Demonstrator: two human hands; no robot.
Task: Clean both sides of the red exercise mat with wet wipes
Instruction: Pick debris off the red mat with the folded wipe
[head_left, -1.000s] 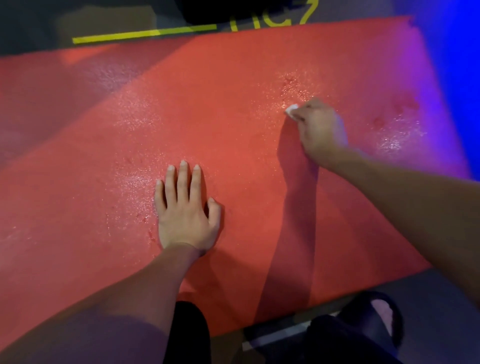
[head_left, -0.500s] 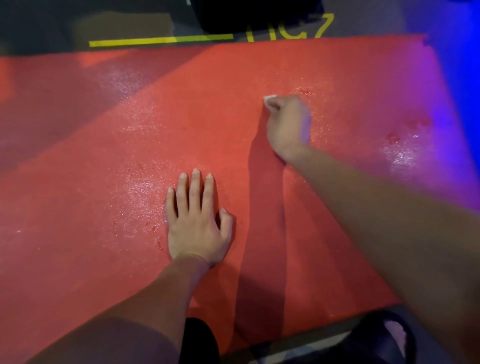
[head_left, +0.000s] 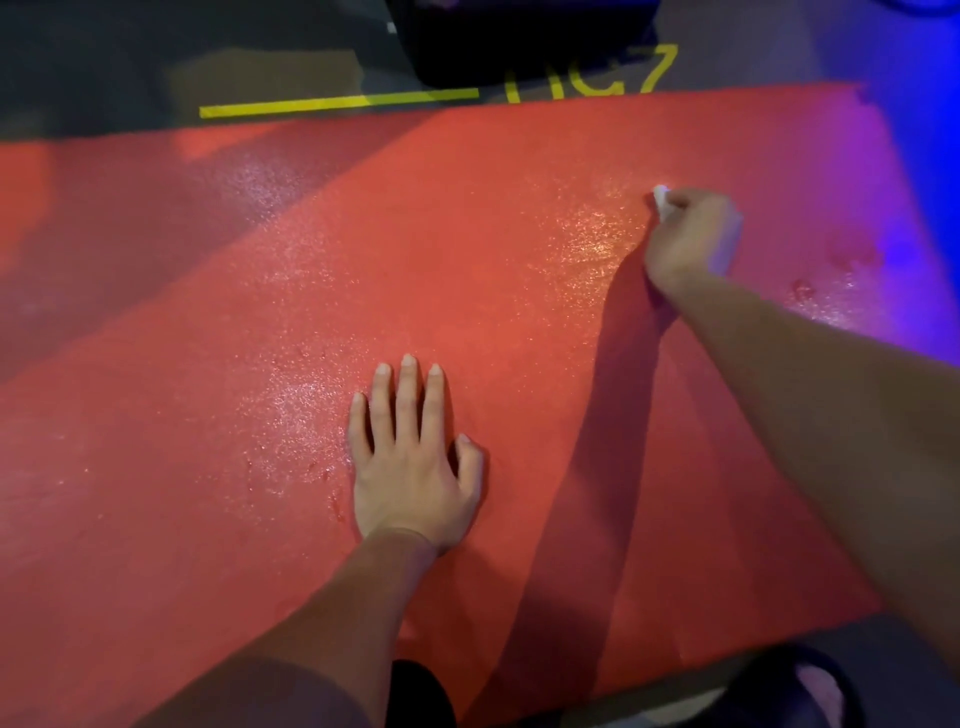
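In the head view, the red mat is spread flat on the floor and fills most of the picture. The left hand is laid flat on the mat near its near edge, with the fingers straight and a little apart; it holds nothing and seems only to keep the mat in place. The right hand is stretched toward the far right part of the mat, and its fingers are curled tight around a white wipe, of which only a small corner is seen at the fingertips. The wipe is pressed on the mat. A wet shine is seen just left of this hand, in front of the left hand and at the far right.

The step in hand is judged to be the wiping of the upper side. For the next move, the wipe should be drawn across the dull, dry-looking parts with steady pressure, while the mat is held down. The other side is probably not yet cleaned, so the mat must later be turned.
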